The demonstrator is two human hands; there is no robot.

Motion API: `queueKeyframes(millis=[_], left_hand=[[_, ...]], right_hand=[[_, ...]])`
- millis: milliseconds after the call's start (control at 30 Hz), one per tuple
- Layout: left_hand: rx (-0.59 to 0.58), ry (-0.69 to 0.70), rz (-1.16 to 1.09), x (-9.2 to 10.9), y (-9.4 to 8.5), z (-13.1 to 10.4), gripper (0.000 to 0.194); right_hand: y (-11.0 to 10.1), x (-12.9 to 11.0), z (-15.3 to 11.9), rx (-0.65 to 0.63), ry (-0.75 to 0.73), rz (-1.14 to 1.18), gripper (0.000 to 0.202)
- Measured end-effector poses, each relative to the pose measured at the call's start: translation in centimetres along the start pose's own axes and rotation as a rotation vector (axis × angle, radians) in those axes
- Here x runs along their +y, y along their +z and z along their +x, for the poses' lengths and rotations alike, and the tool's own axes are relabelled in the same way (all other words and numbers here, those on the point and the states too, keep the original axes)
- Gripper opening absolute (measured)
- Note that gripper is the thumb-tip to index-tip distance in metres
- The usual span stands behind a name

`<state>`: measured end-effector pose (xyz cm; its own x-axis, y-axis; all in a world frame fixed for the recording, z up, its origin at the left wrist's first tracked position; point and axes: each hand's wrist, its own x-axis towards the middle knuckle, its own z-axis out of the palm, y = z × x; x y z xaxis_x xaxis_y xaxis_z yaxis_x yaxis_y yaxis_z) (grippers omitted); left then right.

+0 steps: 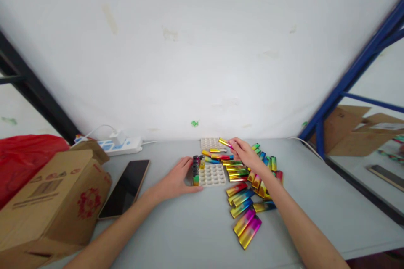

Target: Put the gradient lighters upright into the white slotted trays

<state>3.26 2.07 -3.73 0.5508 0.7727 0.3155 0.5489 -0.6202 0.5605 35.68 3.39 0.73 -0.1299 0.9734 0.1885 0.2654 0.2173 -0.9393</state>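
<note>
My right hand (241, 151) pinches a shiny gold and purple lighter (224, 142), held tilted above the table. My left hand (179, 178) curves round the left side of a white tray (216, 175) with round holes, thumb at its front and fingers towards its back. Along the tray's left edge stands a row of lighters (196, 172) with black tops; one more yellow lighter (202, 163) is upright beside them. Many metallic lighters (241, 197) in gold, red, blue, green and purple lie loose right of the tray and under my right forearm.
Behind the loose lighters is a second white tray (208, 143). At left are a dark phone (126, 189), a cardboard box (53, 201), a power strip (123, 146) and a red bag (28, 159). A blue frame (318, 130) and a carton (347, 130) stand at right.
</note>
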Motion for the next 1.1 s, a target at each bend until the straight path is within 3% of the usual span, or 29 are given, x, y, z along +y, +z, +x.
queueKeyframes(millis=[233,467,533,633,800,1100], left_hand=[[-0.029,-0.033,0.009,-0.2,0.1,0.0,0.092],[-0.03,-0.027,0.007,-0.3,0.2,0.0,0.09],[-0.023,-0.026,0.008,-0.3,0.2,0.0,0.09],[-0.02,-0.013,0.006,-0.3,0.2,0.0,0.089],[-0.022,-0.002,0.016,-0.3,0.2,0.1,0.087],[-0.022,0.004,0.032,-0.3,0.2,0.0,0.086]], right_hand=[[3.1,-0.1,-1.8,0.14,-0.004,0.111,0.053],[5.6,-1.7,-3.4,-0.126,0.047,0.398,0.052],[6.0,-2.2,-3.6,-0.151,0.075,0.415,0.052],[6.3,-2.5,-3.7,-0.063,0.061,0.31,0.056],[6.1,-2.1,-3.8,0.19,-0.134,-0.186,0.055],[5.7,-1.4,-3.8,0.236,-0.174,-0.42,0.042]])
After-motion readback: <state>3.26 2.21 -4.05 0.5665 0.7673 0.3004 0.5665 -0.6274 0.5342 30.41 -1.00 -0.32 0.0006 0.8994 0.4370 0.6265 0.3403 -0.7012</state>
